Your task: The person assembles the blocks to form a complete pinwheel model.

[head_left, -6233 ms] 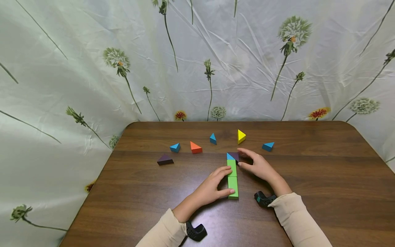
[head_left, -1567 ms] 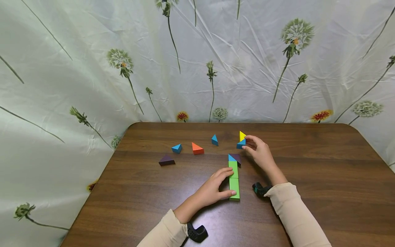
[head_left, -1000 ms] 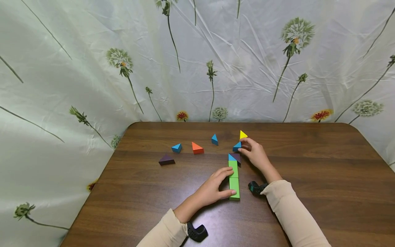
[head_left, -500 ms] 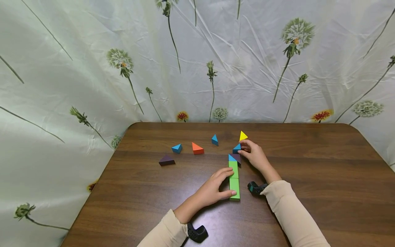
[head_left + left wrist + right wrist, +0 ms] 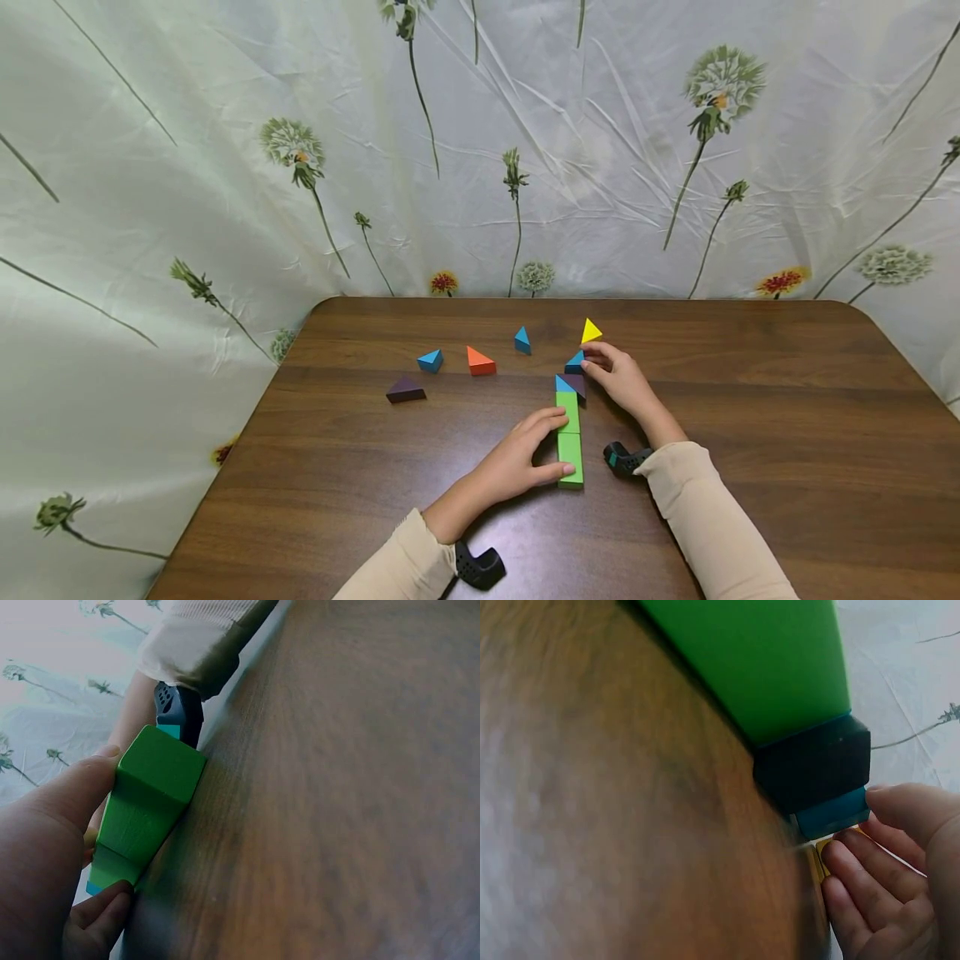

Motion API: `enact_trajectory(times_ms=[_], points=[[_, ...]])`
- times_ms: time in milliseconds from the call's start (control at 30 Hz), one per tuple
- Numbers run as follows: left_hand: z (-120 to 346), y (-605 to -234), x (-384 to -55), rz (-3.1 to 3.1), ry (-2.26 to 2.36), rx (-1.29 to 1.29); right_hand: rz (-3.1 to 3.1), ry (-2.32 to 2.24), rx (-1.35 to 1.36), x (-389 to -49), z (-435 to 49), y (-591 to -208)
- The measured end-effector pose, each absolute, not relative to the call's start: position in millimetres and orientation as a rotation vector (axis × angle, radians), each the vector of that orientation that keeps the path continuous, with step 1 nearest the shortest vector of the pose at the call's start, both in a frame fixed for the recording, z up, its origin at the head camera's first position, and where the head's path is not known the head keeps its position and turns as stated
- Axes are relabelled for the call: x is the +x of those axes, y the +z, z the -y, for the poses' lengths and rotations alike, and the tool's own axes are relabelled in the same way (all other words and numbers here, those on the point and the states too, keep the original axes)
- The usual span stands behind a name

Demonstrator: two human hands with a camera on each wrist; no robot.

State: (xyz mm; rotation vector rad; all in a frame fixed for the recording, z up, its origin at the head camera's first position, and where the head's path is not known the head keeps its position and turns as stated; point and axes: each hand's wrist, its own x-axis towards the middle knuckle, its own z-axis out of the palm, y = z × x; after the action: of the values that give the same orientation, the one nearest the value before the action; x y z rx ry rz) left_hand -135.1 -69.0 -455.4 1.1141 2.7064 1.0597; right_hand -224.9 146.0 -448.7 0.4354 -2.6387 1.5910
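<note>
My left hand (image 5: 510,458) rests along the left side of two green blocks (image 5: 567,411) laid end to end. Its thumb touches the near block and its fingertips the far one; the left wrist view shows this contact up close. At the far end of the green blocks sit a small blue triangular block (image 5: 564,383) and a dark purple one (image 5: 576,384). Just beyond them, my right hand (image 5: 622,379) pinches another blue triangular block (image 5: 574,363). In the right wrist view, the thumb is against that blue block (image 5: 834,814), close beside the dark block (image 5: 814,761).
A yellow triangular block (image 5: 591,331) lies just behind the right fingertips. Farther left are a blue triangle (image 5: 522,340), a red-orange triangle (image 5: 481,362), another blue triangle (image 5: 431,361) and a purple triangle (image 5: 406,390). A flowered curtain (image 5: 615,150) hangs behind the wooden table (image 5: 787,433).
My right hand has left the purple block, picked up the blue triangle from the right and brought it left, behind the green column. Lately it has barely shifted. My left hand stays put.
</note>
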Motion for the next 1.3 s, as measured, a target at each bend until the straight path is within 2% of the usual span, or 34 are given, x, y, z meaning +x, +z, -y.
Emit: enact_trajectory(times_ms=[1300], points=[[69, -456, -135, -2.691, 1.083, 1.106, 2.681, 1.525, 0.463, -222, -135, -446]])
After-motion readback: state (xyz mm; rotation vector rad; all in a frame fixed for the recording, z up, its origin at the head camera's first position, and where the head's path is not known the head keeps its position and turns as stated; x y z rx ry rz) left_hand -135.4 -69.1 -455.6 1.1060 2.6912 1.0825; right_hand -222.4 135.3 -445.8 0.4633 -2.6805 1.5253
